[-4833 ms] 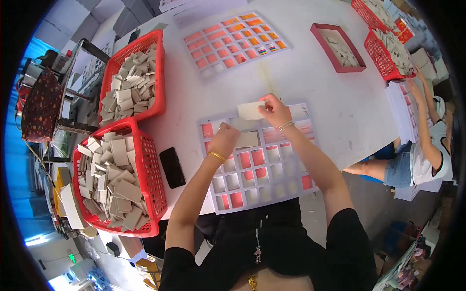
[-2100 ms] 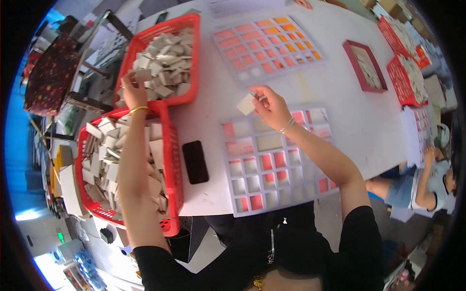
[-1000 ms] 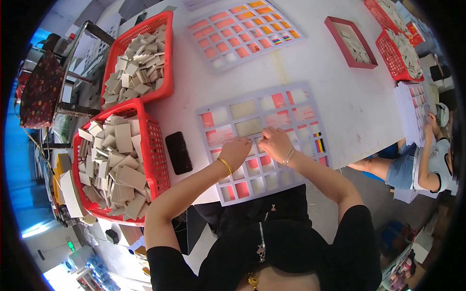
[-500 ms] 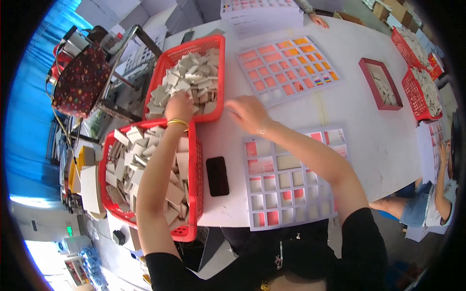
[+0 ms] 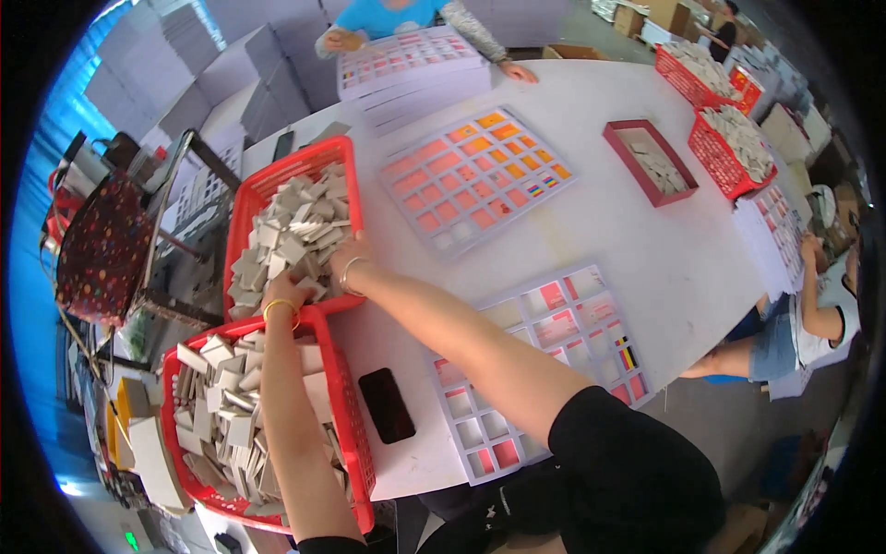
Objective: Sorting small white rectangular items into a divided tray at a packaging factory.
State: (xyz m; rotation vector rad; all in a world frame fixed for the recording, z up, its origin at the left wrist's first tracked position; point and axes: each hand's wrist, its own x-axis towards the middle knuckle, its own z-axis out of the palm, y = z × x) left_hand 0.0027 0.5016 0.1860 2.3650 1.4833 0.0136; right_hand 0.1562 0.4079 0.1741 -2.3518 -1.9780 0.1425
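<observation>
Both my hands are in the far red basket [image 5: 353, 185], which is heaped with flat grey-white blocks [image 5: 293, 222]. My left hand [image 5: 284, 292], with a yellow bangle at the wrist, is at the basket's near edge, its fingers closed around one of the blocks. Just right of it, my right hand [image 5: 351, 260] reaches over the basket's right rim. Its fingertips are among the blocks, partly hidden, so their grip does not show. Below my right forearm lies a white compartment tray [image 5: 471, 469] with pink, white and a few striped cells.
A second red basket of blocks [image 5: 365, 462] stands nearer, beside a black phone [image 5: 387, 406]. Farther off are a pink-and-orange compartment tray [image 5: 475, 175], stacked trays [image 5: 420, 102], a dark red box [image 5: 678, 189] and more red baskets [image 5: 720, 171]. Other people sit at the table's far side and right.
My right hand has moved left from above the table into the far basket. My left hand has shifted toward that basket's near edge. The whole view has turned, showing more of the person opposite.
</observation>
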